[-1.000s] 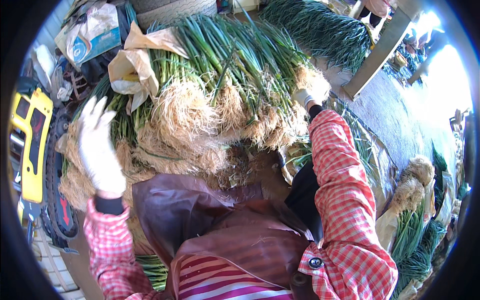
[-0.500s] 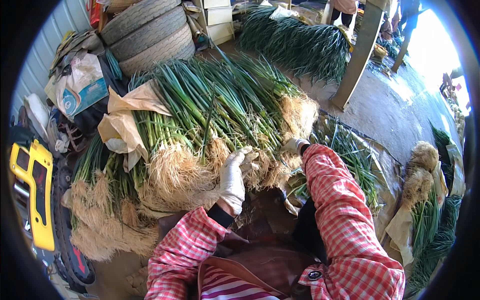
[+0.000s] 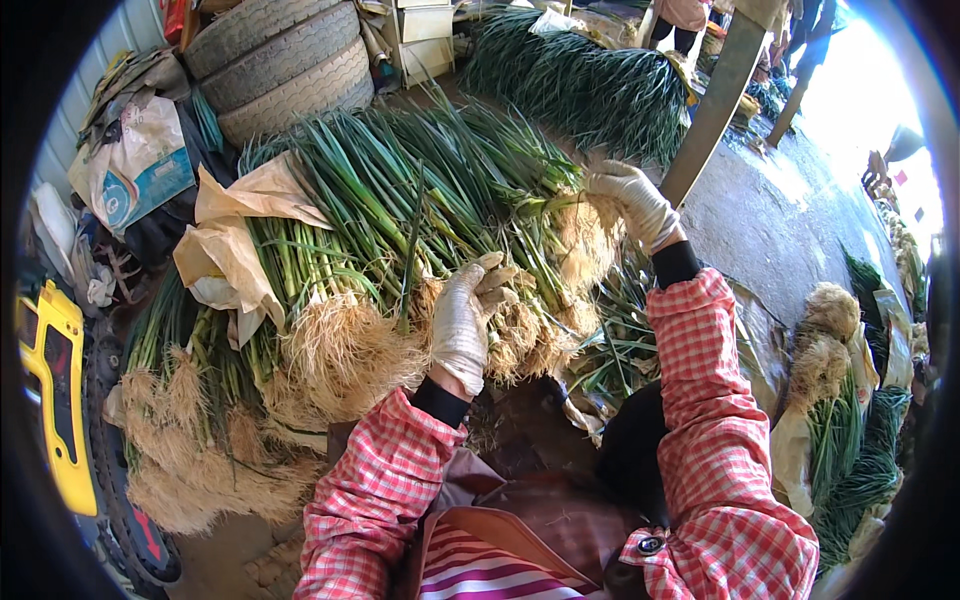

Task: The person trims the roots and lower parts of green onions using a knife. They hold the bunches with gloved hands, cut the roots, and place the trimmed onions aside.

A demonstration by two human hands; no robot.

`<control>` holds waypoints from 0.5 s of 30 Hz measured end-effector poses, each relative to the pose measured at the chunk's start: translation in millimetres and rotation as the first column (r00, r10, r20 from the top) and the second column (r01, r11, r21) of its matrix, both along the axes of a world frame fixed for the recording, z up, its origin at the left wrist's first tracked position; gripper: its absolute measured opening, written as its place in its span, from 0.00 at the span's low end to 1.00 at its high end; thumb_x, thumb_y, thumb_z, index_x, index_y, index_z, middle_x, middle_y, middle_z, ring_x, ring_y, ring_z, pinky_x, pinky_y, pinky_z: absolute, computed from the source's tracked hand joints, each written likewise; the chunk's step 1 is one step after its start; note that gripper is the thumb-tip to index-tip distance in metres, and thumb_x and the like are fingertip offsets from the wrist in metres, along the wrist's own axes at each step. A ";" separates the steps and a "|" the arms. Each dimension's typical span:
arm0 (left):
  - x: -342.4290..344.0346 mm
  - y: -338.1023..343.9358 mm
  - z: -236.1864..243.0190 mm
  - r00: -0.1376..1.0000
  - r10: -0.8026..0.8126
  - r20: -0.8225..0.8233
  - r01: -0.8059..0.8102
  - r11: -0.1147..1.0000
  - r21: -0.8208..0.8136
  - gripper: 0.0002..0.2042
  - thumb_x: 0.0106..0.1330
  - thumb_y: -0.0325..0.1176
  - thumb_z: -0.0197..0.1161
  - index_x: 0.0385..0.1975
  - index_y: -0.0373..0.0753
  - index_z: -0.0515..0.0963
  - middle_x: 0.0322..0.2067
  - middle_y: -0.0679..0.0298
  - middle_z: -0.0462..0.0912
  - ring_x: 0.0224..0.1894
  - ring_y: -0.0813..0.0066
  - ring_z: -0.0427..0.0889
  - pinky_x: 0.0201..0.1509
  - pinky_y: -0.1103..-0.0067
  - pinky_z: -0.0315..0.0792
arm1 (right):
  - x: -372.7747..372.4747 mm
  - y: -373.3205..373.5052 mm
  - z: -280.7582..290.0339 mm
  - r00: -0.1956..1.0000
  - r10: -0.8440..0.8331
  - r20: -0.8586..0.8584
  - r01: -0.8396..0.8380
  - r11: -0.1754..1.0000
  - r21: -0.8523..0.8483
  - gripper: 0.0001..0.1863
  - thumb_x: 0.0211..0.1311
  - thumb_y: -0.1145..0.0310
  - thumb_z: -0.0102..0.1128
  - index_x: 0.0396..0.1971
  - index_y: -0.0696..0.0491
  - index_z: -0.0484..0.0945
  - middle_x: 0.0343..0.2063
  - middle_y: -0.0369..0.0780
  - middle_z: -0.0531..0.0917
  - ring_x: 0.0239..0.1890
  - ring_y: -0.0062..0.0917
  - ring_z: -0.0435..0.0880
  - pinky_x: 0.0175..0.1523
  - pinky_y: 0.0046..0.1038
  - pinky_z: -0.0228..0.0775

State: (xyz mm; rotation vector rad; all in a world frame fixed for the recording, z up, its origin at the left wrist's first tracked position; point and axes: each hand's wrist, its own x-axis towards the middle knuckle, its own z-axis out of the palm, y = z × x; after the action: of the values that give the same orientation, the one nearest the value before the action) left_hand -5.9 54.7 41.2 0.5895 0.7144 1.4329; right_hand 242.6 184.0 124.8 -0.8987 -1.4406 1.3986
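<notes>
My left hand (image 3: 465, 325), in a pale glove, rests at the lower middle of a heap of green onions (image 3: 410, 190), with its fingers loosely bent and apart over the stalks and root ends. My right hand (image 3: 632, 205), also gloved, is higher at the heap's right end, fingers closed on stalks above a pale tuft of roots (image 3: 585, 245). The leaves point away from me and the bushy roots (image 3: 340, 350) toward me. Crumpled tan paper (image 3: 235, 270) lies over the heap's left part.
Stacked tyres (image 3: 275, 70), piled bags (image 3: 130, 165) and a yellow tracked machine (image 3: 70, 470) line the left. Behind are more onion bundles (image 3: 570, 80), a metal post (image 3: 710, 120) and a person (image 3: 680, 20). Other bundles (image 3: 840, 430) lie right on the concrete floor (image 3: 790, 230).
My left hand came in from the far left to the heap's middle. My right hand has most recently moved up and right onto the upper stalks. The view has also shifted.
</notes>
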 end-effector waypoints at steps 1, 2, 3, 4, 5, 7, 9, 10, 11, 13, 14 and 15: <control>1.6 -3.3 2.9 1.000 0.009 0.012 -0.009 1.000 0.011 0.16 0.68 0.37 0.51 0.46 0.32 0.75 0.41 0.54 0.82 0.34 0.69 0.82 0.45 0.76 0.74 | -4.8 -4.5 3.5 0.998 -0.037 -0.058 0.036 0.999 -0.028 0.06 0.56 0.70 0.62 0.31 0.57 0.80 0.27 0.36 0.81 0.29 0.17 0.78 0.36 0.17 0.71; 1.2 -5.5 5.9 1.000 -0.013 0.022 0.013 1.000 0.003 0.16 0.68 0.37 0.50 0.46 0.33 0.75 0.41 0.54 0.82 0.34 0.69 0.81 0.45 0.76 0.75 | -1.3 -1.9 -3.0 0.983 0.053 0.174 -0.065 0.996 0.062 0.06 0.55 0.71 0.62 0.31 0.56 0.80 0.28 0.36 0.81 0.30 0.18 0.79 0.38 0.18 0.72; 0.9 -7.2 9.1 0.999 -0.041 0.031 0.041 0.999 -0.006 0.15 0.68 0.37 0.50 0.46 0.33 0.75 0.41 0.54 0.82 0.34 0.69 0.81 0.45 0.76 0.75 | 9.3 3.0 -19.2 0.909 0.112 0.401 -0.176 0.976 0.125 0.05 0.54 0.71 0.63 0.30 0.55 0.80 0.29 0.36 0.81 0.31 0.19 0.79 0.39 0.20 0.72; -1.2 -8.9 9.8 0.997 -0.065 0.037 0.065 0.998 -0.020 0.15 0.68 0.37 0.50 0.46 0.33 0.75 0.41 0.54 0.82 0.35 0.70 0.81 0.45 0.76 0.75 | 18.5 10.6 -43.3 0.781 0.150 0.606 -0.300 0.942 0.153 0.04 0.53 0.72 0.63 0.30 0.54 0.80 0.30 0.36 0.81 0.32 0.20 0.80 0.40 0.21 0.73; -1.2 -2.4 3.1 0.994 -0.095 0.052 0.098 0.993 -0.060 0.15 0.69 0.37 0.49 0.47 0.33 0.75 0.41 0.53 0.82 0.35 0.70 0.81 0.45 0.75 0.76 | 33.1 28.8 -83.6 0.343 0.185 0.921 -0.398 0.917 -0.036 0.08 0.52 0.66 0.64 0.32 0.51 0.82 0.28 0.36 0.82 0.29 0.23 0.81 0.39 0.23 0.74; -4.3 -10.5 5.2 0.995 -0.070 0.073 0.077 0.992 -0.099 0.15 0.70 0.36 0.48 0.47 0.32 0.74 0.40 0.54 0.82 0.34 0.69 0.81 0.44 0.73 0.77 | 26.8 17.3 -103.9 -0.046 0.439 0.897 -0.263 0.861 -0.435 0.17 0.55 0.54 0.59 0.33 0.53 0.83 0.22 0.39 0.84 0.24 0.27 0.81 0.33 0.29 0.76; 0.8 -23.5 1.7 0.995 -0.074 0.066 0.083 0.987 -0.140 0.16 0.70 0.36 0.48 0.48 0.31 0.73 0.39 0.55 0.82 0.34 0.68 0.81 0.44 0.73 0.78 | 15.5 -0.8 -116.9 0.063 0.515 0.855 -0.181 0.848 -0.498 0.22 0.57 0.51 0.58 0.33 0.58 0.82 0.24 0.41 0.84 0.25 0.27 0.82 0.34 0.29 0.76; 3.3 -28.7 -6.6 0.995 -0.074 0.068 0.086 0.977 -0.196 0.16 0.69 0.37 0.47 0.48 0.32 0.73 0.40 0.54 0.82 0.34 0.68 0.81 0.45 0.72 0.77 | 0.6 -12.7 -105.7 0.169 0.516 0.840 -0.193 0.853 -0.485 0.24 0.57 0.49 0.58 0.34 0.59 0.81 0.25 0.42 0.84 0.25 0.26 0.82 0.35 0.29 0.76; 8.0 -36.6 -13.1 0.995 -0.072 0.073 0.086 0.971 -0.221 0.17 0.69 0.38 0.46 0.48 0.33 0.73 0.40 0.54 0.83 0.34 0.68 0.81 0.45 0.72 0.76 | -7.2 -24.2 -99.8 0.271 0.486 0.831 -0.293 0.864 -0.409 0.25 0.58 0.48 0.57 0.35 0.59 0.81 0.26 0.42 0.84 0.26 0.26 0.82 0.35 0.29 0.77; 10.5 -48.2 -25.3 0.997 -0.070 0.025 0.074 0.961 -0.265 0.18 0.70 0.40 0.43 0.47 0.36 0.75 0.39 0.55 0.83 0.33 0.67 0.81 0.45 0.71 0.73 | -35.7 -42.3 -96.7 0.321 0.561 0.763 -0.415 0.807 -0.420 0.29 0.59 0.43 0.53 0.38 0.58 0.81 0.31 0.41 0.84 0.28 0.25 0.83 0.36 0.28 0.77; 7.2 -52.4 -41.2 0.998 -0.050 0.035 0.057 0.965 -0.255 0.18 0.70 0.41 0.43 0.45 0.36 0.76 0.37 0.56 0.84 0.33 0.67 0.81 0.44 0.71 0.73 | -55.7 -64.0 -79.4 0.246 0.648 0.721 -0.415 0.742 -0.526 0.29 0.59 0.42 0.53 0.39 0.56 0.81 0.33 0.41 0.85 0.30 0.25 0.83 0.37 0.27 0.77; 5.8 -59.1 -38.9 0.997 -0.074 0.034 0.081 0.956 -0.282 0.18 0.70 0.42 0.43 0.45 0.36 0.76 0.37 0.56 0.84 0.32 0.68 0.81 0.44 0.72 0.73 | -63.6 -72.5 -91.7 0.092 0.709 0.699 -0.419 0.665 -0.618 0.29 0.59 0.42 0.53 0.42 0.55 0.81 0.35 0.41 0.85 0.31 0.25 0.83 0.37 0.27 0.76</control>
State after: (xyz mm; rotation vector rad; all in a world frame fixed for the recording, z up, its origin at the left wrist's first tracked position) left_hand -0.2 -4.5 2.3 0.3730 0.8515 1.2348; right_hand 179.0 111.5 33.1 -1.5566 -2.8128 1.7616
